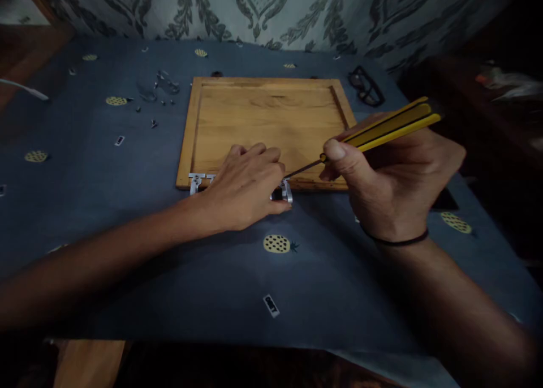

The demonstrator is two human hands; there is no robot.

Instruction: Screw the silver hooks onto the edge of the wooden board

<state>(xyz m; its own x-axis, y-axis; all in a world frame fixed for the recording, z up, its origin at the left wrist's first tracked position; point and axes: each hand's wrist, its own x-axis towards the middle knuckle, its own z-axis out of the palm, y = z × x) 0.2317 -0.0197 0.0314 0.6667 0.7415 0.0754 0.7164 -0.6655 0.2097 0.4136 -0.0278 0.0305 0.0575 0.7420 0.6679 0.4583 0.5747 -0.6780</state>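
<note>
A framed wooden panel (271, 116) lies flat on the cloth-covered table. Silver metal fittings, hinge-like in shape, sit along its near edge: one fitting (195, 183) to the left and another fitting (288, 191) under my left hand. My left hand (248, 187) is closed over that second one, fingers curled on top and thumb below, hiding much of it. In my right hand (386, 173) is a yellow-handled screwdriver (388, 125), gripped at a slant. Its thin shaft points down-left, the tip at the fitting beside my left fingers; exact contact is too small to tell.
Loose metal hardware (167, 82) and several small screws (154, 124) lie left of the panel on the blue tablecloth (190, 297). Black-framed glasses (366, 86) rest at the back right. A white cable end (36, 93) reaches in at far left. A patterned curtain (263, 14) hangs behind.
</note>
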